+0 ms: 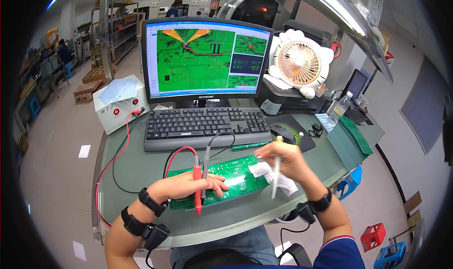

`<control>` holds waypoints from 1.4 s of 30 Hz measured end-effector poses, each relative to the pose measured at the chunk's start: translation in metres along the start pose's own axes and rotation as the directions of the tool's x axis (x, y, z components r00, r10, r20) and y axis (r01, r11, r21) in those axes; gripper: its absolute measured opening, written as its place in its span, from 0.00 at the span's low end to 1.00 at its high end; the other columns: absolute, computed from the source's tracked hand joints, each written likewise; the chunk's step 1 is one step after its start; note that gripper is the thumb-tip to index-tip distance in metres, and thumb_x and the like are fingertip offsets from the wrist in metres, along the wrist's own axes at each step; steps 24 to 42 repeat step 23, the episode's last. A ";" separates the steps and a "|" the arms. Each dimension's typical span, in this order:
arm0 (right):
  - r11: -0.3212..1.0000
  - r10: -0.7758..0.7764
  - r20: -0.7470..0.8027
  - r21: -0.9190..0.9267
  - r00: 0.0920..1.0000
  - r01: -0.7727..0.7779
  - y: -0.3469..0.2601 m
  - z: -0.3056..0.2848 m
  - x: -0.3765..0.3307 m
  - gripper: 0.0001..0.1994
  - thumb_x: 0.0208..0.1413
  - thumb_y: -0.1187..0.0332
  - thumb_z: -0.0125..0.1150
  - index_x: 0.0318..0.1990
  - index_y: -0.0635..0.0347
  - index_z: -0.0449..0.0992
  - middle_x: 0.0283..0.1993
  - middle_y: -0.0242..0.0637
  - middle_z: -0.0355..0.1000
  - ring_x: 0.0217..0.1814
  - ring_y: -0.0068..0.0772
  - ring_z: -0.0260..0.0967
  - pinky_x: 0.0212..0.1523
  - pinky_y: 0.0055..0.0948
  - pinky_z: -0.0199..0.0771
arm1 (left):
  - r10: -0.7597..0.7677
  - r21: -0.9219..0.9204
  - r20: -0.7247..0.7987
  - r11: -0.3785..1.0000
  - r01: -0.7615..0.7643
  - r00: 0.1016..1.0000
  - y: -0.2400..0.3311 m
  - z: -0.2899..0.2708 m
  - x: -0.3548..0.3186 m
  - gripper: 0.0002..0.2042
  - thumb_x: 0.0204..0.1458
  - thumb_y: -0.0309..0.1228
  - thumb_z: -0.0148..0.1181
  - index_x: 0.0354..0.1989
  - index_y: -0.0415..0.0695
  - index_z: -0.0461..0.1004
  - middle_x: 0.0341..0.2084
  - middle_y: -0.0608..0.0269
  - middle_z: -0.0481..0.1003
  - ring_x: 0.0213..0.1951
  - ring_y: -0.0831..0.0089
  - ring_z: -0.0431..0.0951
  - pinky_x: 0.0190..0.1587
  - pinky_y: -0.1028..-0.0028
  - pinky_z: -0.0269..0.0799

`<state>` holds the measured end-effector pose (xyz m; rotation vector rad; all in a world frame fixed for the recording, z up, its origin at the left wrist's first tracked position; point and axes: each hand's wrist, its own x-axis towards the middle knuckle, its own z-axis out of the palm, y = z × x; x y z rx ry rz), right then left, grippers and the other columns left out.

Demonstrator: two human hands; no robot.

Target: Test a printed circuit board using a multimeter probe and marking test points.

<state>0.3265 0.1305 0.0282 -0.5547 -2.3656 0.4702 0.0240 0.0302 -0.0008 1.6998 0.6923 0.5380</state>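
Observation:
My left hand (186,185) is closed around two test probes, a red one (197,175) and a grey-black one (206,161). Both stand roughly upright, and its fingers rest on a long green circuit board (236,174). My right hand (289,159) grips a slim white pen-like stick (276,174), pointing down past the board's right end. The thumb and fingertips of that hand come close to the board's far right corner. Beneath it, printed white paper slips (286,184) lie on and beside the board.
Behind the board are a black keyboard (205,125), a green pen (250,146), a mouse (282,130) and a monitor (198,61) showing a board layout. Cables run from a white box (120,104) at left. Green boards (349,144) stand at right, near a bottle (339,107) and fan (299,61).

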 end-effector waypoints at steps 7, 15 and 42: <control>0.890 0.180 0.364 -0.457 0.914 0.006 0.021 -0.035 -0.066 0.20 0.43 0.49 0.72 0.42 0.46 0.79 0.46 0.36 0.78 0.53 0.41 0.73 0.63 0.52 0.61 | 0.016 -0.314 -0.349 0.940 -0.133 0.937 -0.003 -0.007 -0.001 0.23 0.62 0.39 0.36 0.43 0.36 0.78 0.45 0.54 0.78 0.51 0.66 0.75 0.52 0.72 0.67; 0.900 -0.008 0.564 -0.356 0.826 0.252 -0.021 0.017 0.017 0.44 0.33 0.38 0.72 0.58 0.50 0.65 0.72 0.43 0.52 0.75 0.55 0.45 0.67 0.68 0.40 | 0.030 -0.347 -0.856 0.707 -0.616 0.516 0.020 -0.036 -0.023 0.20 0.62 0.46 0.40 0.31 0.42 0.70 0.21 0.67 0.63 0.23 0.76 0.65 0.23 0.75 0.62; 0.914 -0.177 0.566 -0.208 0.805 0.348 -0.043 0.040 0.031 0.41 0.33 0.37 0.71 0.52 0.52 0.65 0.70 0.44 0.56 0.75 0.57 0.45 0.72 0.62 0.33 | 0.003 -0.319 -0.910 0.636 -0.703 0.416 0.022 -0.055 -0.026 0.17 0.62 0.46 0.43 0.33 0.44 0.68 0.21 0.67 0.64 0.22 0.79 0.65 0.19 0.78 0.63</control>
